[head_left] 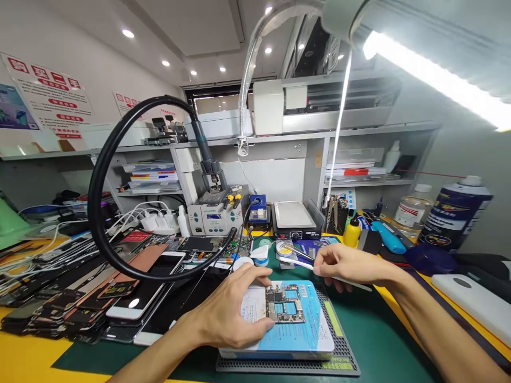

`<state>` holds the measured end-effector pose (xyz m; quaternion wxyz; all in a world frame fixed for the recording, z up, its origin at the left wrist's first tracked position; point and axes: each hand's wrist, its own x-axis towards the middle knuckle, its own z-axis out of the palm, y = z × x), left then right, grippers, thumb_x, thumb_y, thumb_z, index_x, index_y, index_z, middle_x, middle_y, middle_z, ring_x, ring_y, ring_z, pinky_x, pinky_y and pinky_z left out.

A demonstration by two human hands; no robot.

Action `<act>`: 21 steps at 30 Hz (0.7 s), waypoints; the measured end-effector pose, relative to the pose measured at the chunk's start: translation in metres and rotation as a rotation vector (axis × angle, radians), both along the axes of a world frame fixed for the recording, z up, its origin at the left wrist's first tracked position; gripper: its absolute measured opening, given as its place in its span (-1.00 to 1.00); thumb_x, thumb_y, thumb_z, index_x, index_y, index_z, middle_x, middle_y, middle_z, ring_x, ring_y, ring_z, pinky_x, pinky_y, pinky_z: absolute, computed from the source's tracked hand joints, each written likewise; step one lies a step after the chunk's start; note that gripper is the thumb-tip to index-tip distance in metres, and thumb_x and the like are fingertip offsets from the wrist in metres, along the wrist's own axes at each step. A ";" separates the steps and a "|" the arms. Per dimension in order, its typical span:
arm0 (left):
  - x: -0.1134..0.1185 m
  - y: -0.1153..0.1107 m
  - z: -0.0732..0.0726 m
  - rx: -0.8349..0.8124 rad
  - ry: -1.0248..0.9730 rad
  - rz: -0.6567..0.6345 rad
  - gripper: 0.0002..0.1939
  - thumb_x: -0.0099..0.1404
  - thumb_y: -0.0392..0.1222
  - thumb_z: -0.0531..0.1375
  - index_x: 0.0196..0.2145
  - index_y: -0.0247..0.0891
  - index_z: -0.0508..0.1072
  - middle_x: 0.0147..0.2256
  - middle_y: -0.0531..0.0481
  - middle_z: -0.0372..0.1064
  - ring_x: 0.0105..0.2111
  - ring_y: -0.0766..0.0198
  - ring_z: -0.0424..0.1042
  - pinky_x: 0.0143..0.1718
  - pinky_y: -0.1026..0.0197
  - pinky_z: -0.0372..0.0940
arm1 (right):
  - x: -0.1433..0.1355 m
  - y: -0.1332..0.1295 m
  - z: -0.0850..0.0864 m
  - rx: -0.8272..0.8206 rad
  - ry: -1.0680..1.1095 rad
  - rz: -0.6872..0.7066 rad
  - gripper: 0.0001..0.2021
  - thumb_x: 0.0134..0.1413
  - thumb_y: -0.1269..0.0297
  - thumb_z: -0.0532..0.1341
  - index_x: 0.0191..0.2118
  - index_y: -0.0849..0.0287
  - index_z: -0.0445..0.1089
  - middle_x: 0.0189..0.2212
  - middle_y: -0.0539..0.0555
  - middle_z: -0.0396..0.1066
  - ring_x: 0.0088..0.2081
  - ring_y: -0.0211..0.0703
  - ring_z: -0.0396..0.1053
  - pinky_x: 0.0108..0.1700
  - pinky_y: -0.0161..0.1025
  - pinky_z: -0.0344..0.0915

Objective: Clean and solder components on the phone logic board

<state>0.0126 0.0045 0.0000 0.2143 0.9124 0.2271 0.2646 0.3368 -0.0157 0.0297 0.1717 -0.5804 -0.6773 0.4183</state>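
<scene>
A small circuit board (284, 304) with rectangular openings lies on a blue and white box (319, 324), which rests on a dark perforated mat (347, 356). My left hand (235, 308) is spread over the box's left side, its thumb and fingertips at the board's left edge. Raised at the right, my right hand (343, 264) pinches a thin white tool (298, 263) and metal tweezers (293, 251). The tool tips are over a small round container (283, 248) beyond the box.
Stacked phones and parts (59, 303) cover the left side. A black hose (93, 186) loops over them from a soldering station (217, 215). Bottles, including a large spray can (455, 213), stand at the right. A bright lamp (435, 80) hangs overhead.
</scene>
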 end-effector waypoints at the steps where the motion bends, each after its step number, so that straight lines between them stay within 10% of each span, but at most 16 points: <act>1: 0.000 0.000 0.000 0.007 0.008 0.000 -0.28 0.09 -0.21 0.37 0.20 -0.23 0.28 -0.01 -0.14 0.44 -0.01 0.03 0.47 0.15 -0.05 0.37 | -0.001 0.001 -0.001 0.015 -0.024 -0.015 -0.69 0.27 0.02 0.31 -0.32 0.17 0.38 -0.50 -0.04 0.46 -0.60 -0.31 0.37 -0.57 -0.36 0.29; 11: -0.001 0.002 -0.004 0.071 0.043 0.010 -0.31 0.06 -0.26 0.33 0.16 -0.13 0.30 -0.02 -0.10 0.44 -0.03 0.02 0.47 0.11 -0.04 0.41 | -0.019 0.011 -0.017 0.411 -0.442 -0.236 -0.78 0.40 0.13 0.28 -0.10 0.20 0.51 -0.11 0.10 0.54 -0.09 -0.05 0.52 0.00 0.01 0.47; 21: -0.004 0.006 -0.012 0.073 0.012 -0.024 -0.31 0.13 -0.22 0.36 0.20 -0.14 0.28 0.02 -0.12 0.42 0.02 0.00 0.45 0.13 -0.04 0.40 | -0.040 0.008 -0.019 0.519 -0.570 -0.182 -0.70 0.46 0.09 0.17 -0.14 0.19 0.55 -0.27 0.09 0.55 -0.18 -0.04 0.50 -0.09 -0.06 0.39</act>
